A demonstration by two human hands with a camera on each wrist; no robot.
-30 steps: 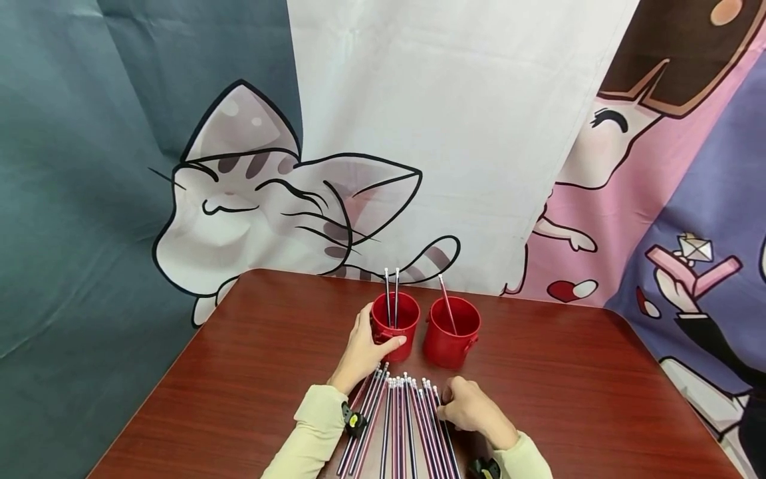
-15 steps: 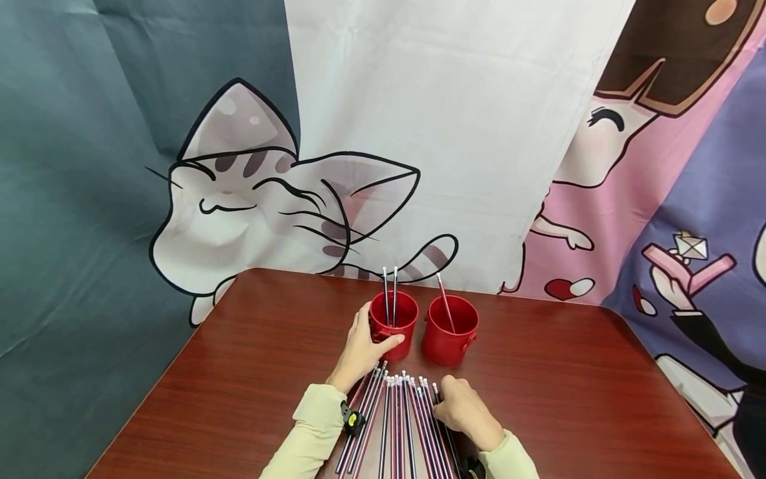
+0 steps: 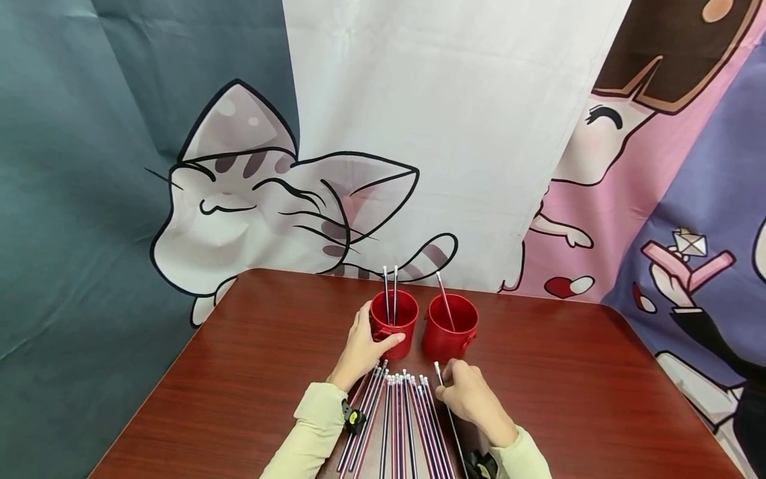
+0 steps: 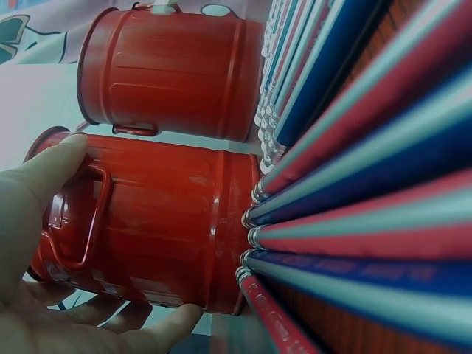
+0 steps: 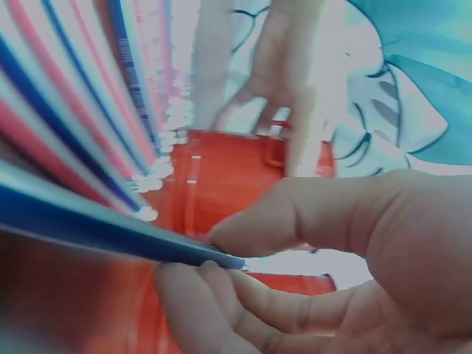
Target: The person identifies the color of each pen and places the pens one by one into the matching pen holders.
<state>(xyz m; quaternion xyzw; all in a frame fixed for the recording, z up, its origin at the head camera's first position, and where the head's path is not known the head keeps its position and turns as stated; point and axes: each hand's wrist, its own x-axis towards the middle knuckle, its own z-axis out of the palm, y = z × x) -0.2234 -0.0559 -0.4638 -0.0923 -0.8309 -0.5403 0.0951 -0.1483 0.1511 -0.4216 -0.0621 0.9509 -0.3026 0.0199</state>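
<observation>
My left hand [image 3: 362,347] grips the left red bucket [image 4: 158,221], thumb along its handle side and fingers round the far side. Two dark pencils [image 3: 395,296] lean up out of it. Beside it stands a second red bucket [image 3: 441,346] holding a pink pencil [image 3: 443,296]. In front of that bucket my right hand [image 3: 475,398] pinches a blue-and-silver pencil [image 5: 110,230] near its eraser end, between thumb and fingertips. The eraser end is raised and points toward the buckets. Its lower length runs back toward the near edge of the view.
Several striped red and blue pencils [image 3: 410,426] lie fanned on the brown table [image 3: 269,359], white erasers toward the buckets. Behind the table hangs a cloth backdrop [image 3: 467,133] with cartoon figures.
My right hand has taken hold of the rightmost pencil and moved it slightly right and up, away from the row. The left hand stays on its bucket.
</observation>
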